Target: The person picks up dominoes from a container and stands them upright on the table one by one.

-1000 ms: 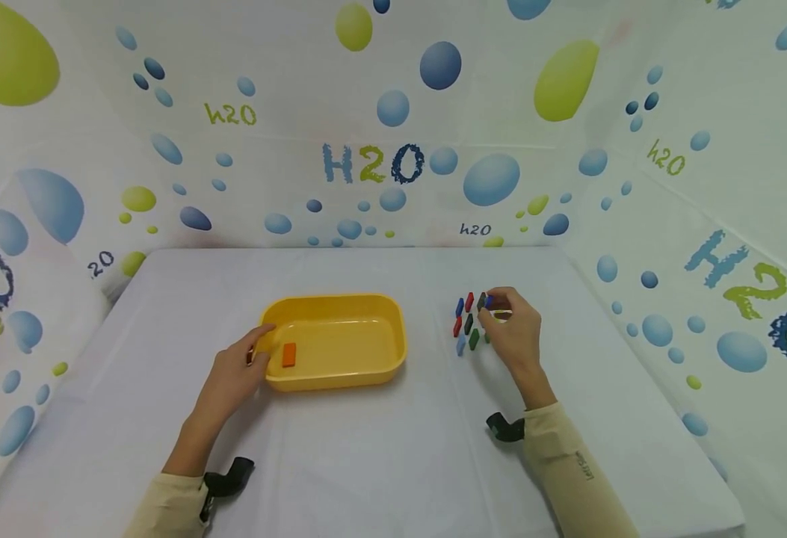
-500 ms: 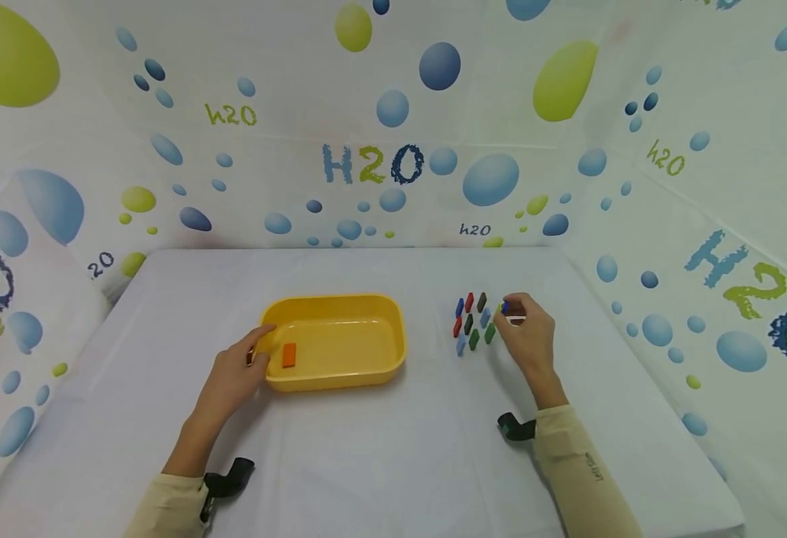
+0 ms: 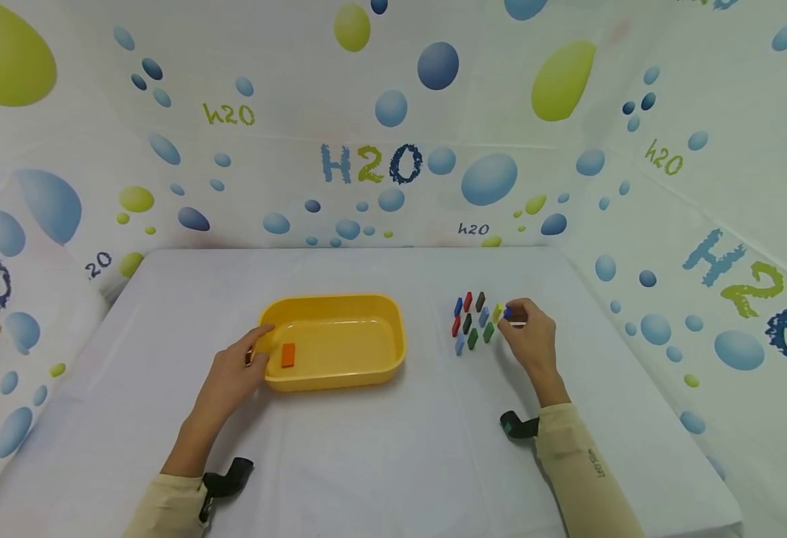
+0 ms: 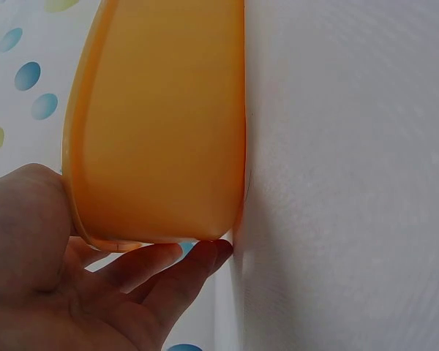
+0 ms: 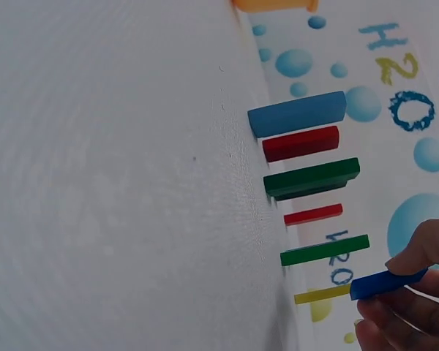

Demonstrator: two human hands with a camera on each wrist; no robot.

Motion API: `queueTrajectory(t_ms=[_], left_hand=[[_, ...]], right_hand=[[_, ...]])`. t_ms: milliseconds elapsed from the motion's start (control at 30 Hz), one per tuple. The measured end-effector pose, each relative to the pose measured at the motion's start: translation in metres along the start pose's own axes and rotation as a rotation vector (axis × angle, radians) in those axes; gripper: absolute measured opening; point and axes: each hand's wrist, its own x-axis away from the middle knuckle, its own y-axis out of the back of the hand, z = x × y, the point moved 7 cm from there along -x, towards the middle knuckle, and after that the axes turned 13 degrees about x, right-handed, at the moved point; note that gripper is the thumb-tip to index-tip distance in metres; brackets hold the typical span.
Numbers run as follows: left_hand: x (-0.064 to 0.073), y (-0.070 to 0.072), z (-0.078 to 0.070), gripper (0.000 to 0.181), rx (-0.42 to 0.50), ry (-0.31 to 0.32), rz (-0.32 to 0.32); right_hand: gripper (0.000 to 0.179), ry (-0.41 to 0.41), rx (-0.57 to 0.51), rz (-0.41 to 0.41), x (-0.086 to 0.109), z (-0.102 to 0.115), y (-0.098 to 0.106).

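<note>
My left hand grips the left end of a yellow plastic tub, thumb over the rim and fingers along the outside wall in the left wrist view. An orange domino lies inside the tub. At the right, my right hand pinches a blue domino between thumb and fingers. That domino is raised off the cloth, overlapping a standing yellow domino in the right wrist view. Left of the hand, several dominoes stand upright in rows, among them a green domino, a red domino and a light blue domino.
A white cloth covers the table. Behind and beside it hangs a white curtain printed with drops and lettering. Black wrist mounts stick out from both sleeves.
My right hand, holding the blue domino, has moved right and nearer from beside the dark domino, to the right of the yellow one. My left hand and the tub stay put.
</note>
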Motion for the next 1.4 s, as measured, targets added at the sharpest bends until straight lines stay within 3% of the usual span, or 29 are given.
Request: queueTrajectory(t_ms=[300, 867, 1400], left_hand=[[-0.001, 0.000, 0.001, 0.051, -0.001, 0.003, 0.001], [-0.001, 0.000, 0.002, 0.051, -0.001, -0.006, -0.002], [-0.002, 0.000, 0.003, 0.051, -0.005, 0.000, 0.000]], right_hand=[[0.027, -0.018, -0.020, 0.053, 0.000, -0.007, -0.008], [0.028, -0.051, 0.036, 0.128, 0.000, -0.017, -0.019], [0.038, -0.099, 0.038, 0.178, 0.001, -0.022, -0.024]])
